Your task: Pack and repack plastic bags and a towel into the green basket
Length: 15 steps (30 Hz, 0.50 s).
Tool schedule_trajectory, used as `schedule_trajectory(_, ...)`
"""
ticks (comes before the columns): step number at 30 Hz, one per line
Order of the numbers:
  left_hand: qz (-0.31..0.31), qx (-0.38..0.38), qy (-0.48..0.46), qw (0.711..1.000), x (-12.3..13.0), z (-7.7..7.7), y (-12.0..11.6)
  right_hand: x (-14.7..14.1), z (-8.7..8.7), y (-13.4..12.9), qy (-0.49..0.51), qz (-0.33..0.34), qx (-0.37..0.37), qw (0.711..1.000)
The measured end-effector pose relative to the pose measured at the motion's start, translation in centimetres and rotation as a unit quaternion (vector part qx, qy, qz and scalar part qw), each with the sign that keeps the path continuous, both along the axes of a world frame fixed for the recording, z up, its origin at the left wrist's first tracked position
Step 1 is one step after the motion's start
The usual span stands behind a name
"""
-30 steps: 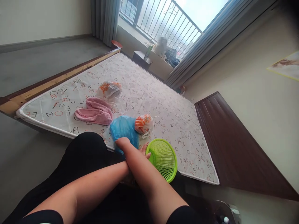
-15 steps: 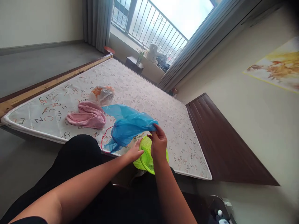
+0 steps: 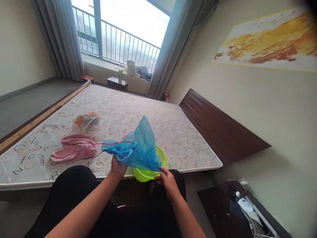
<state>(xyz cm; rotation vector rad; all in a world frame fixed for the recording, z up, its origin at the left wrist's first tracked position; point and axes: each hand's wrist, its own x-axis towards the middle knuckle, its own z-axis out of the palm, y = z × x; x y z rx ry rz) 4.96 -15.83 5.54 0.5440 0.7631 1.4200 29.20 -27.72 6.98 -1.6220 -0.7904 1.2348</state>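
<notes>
A crumpled blue plastic bag (image 3: 145,142) is stretched between my two hands, with a thin red string (image 3: 116,143) trailing from it to the left. My left hand (image 3: 119,167) is closed under the bag's gathered left end, its fingers partly covered by the plastic. At the lower right corner of the bag, my right hand (image 3: 167,180) pinches the edge between thumb and fingers. Behind and below the bag is a bright green mesh basket (image 3: 162,157), near my right knee. A folded pink towel (image 3: 74,148) lies on the mattress to the left.
The letter-printed mattress (image 3: 173,132) spreads out before me. On it, past the towel, sits a clear plastic bag (image 3: 86,122) with orange print. A dark headboard (image 3: 223,129) stands at the right. An open drawer (image 3: 244,208) with cloth items is at lower right.
My left hand has left the basket rim and now grips the blue bag from below. The right hand has lowered with its corner. My view has turned and levelled.
</notes>
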Motion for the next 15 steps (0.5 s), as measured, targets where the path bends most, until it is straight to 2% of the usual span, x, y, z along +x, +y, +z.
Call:
schedule_trajectory(3,-0.037,-0.035,-0.076,0.996,-0.9,1.9,-0.6,1.2,-0.2,0.5,-0.045,0.038,-0.013,0.998)
schedule_trajectory(5,-0.058,-0.051,-0.062,0.995,-1.2,2.4,-0.7,1.8,0.0,0.8,-0.115,0.071,-0.021,0.991)
schedule_trajectory(7,-0.061,-0.064,0.004,0.996,-1.1,2.6,-0.6,2.0,0.6,1.1,-0.208,0.072,0.001,0.975)
schedule_trajectory(9,-0.06,-0.064,0.08,0.993,-0.5,2.6,-0.3,1.9,1.4,1.5,-0.281,0.031,0.06,0.957)
schedule_trajectory(11,-0.07,-0.038,0.139,0.987,0.5,2.7,-0.2,1.4,2.4,2.3,-0.295,-0.004,0.126,0.947)
schedule_trajectory(13,-0.102,-0.002,0.191,0.976,1.7,3.1,-0.4,1.0,3.3,3.5,-0.267,0.016,0.17,0.948)
schedule_trajectory(15,-0.166,0.039,0.24,0.956,3.0,3.8,-0.8,0.7,4.1,4.9,-0.238,0.083,0.199,0.947)
